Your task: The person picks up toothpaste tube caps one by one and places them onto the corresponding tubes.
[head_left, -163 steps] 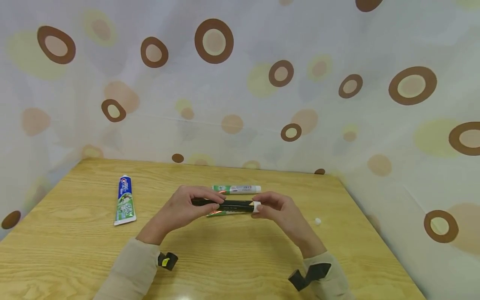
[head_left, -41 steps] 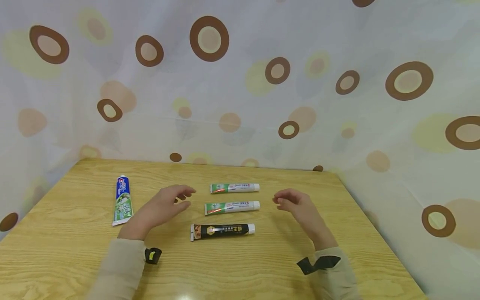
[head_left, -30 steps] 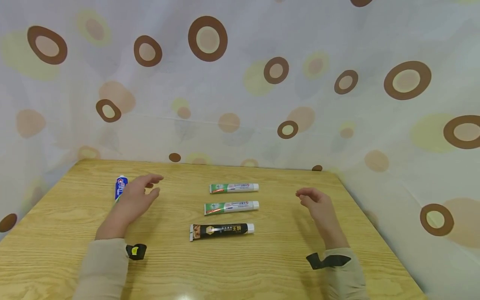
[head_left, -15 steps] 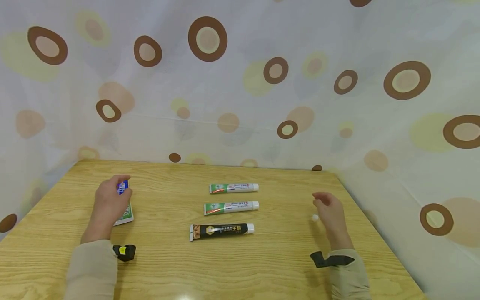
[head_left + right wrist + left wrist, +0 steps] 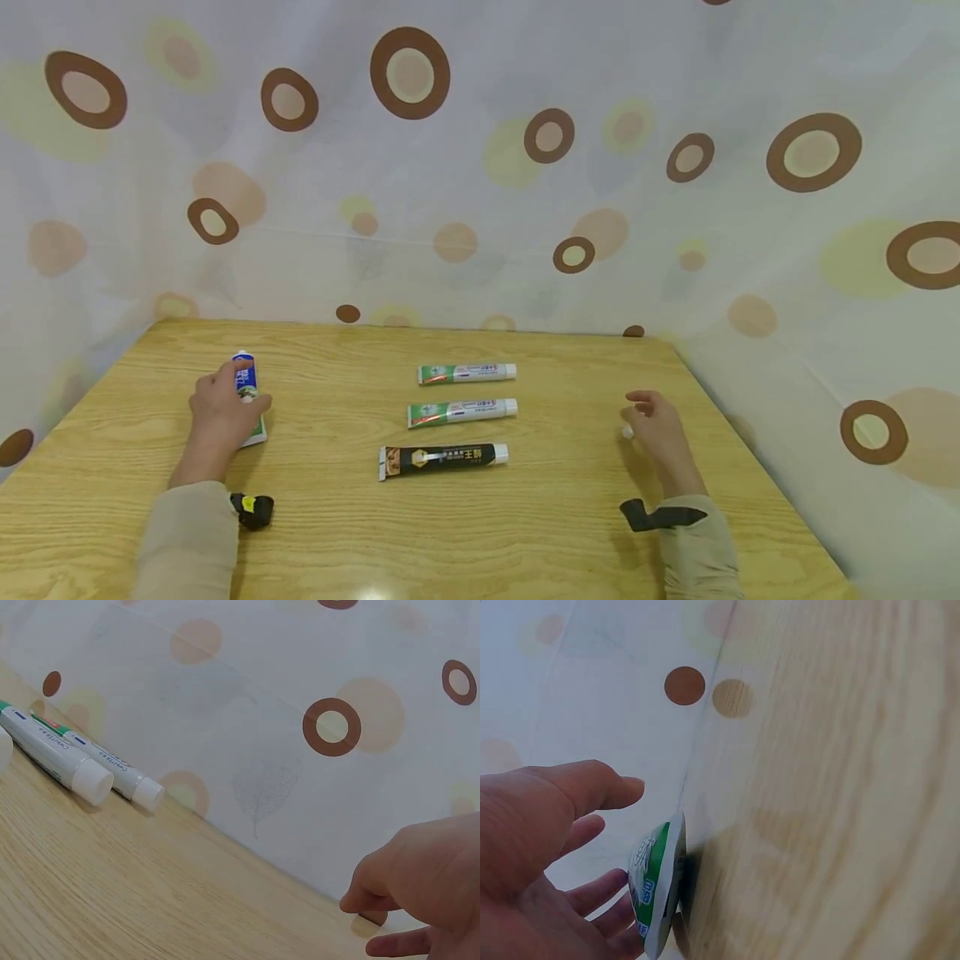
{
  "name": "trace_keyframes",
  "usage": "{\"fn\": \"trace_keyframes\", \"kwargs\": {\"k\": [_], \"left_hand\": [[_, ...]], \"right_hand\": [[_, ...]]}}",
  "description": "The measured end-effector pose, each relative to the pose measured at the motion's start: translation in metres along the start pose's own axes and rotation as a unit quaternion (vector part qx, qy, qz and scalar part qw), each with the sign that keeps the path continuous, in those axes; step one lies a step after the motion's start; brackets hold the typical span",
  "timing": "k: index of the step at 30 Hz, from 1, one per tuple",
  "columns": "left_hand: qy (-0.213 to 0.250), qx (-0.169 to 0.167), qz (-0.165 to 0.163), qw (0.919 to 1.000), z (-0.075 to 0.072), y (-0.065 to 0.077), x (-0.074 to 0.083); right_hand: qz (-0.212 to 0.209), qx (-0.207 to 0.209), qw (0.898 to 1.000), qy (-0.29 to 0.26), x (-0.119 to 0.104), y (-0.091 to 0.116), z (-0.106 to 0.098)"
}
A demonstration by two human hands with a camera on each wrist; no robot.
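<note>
My left hand (image 5: 222, 409) is over the blue and green toothpaste tube (image 5: 246, 385) on the left side of the table. In the left wrist view the thumb stands off the tube (image 5: 654, 881), while the other fingers reach along its far side, right at its edge. At the right, my right hand (image 5: 660, 429) hovers with loosely bent fingers beside a small white cap (image 5: 627, 432), which it partly covers. Nothing shows between thumb and fingers of the right hand (image 5: 427, 889) in its wrist view.
Mid-table, two green and white toothpaste tubes (image 5: 467, 373) and a black toothpaste tube (image 5: 444, 459) lie in a row, caps to the right. A patterned curtain (image 5: 480, 167) borders the wooden table (image 5: 337, 533) at the back and sides.
The black tube, earlier held in both hands, now lies in front of the green and white ones. My left hand has moved left to the blue and green tube, my right hand right, beside the cap.
</note>
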State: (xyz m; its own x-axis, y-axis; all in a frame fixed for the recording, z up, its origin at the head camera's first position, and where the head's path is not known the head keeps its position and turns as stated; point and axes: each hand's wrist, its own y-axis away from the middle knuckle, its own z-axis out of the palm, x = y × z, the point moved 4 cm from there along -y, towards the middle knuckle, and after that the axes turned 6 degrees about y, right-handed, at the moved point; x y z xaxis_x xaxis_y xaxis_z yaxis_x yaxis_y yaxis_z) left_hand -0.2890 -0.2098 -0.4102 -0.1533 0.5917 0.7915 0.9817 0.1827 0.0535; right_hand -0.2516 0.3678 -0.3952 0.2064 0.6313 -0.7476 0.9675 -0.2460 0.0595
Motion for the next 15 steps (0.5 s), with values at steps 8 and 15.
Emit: {"fn": "trace_keyframes", "kwargs": {"k": [8,15], "left_hand": [[0.013,-0.008,-0.007,0.9999,0.005,-0.002,-0.011],[0.008,-0.009,-0.011,0.9999,0.006,-0.003,-0.017]], "right_hand": [[-0.001,-0.032,0.998,0.055,0.004,-0.001,0.002],[-0.010,-0.027,0.993,0.116,0.009,-0.004,0.004]]}}
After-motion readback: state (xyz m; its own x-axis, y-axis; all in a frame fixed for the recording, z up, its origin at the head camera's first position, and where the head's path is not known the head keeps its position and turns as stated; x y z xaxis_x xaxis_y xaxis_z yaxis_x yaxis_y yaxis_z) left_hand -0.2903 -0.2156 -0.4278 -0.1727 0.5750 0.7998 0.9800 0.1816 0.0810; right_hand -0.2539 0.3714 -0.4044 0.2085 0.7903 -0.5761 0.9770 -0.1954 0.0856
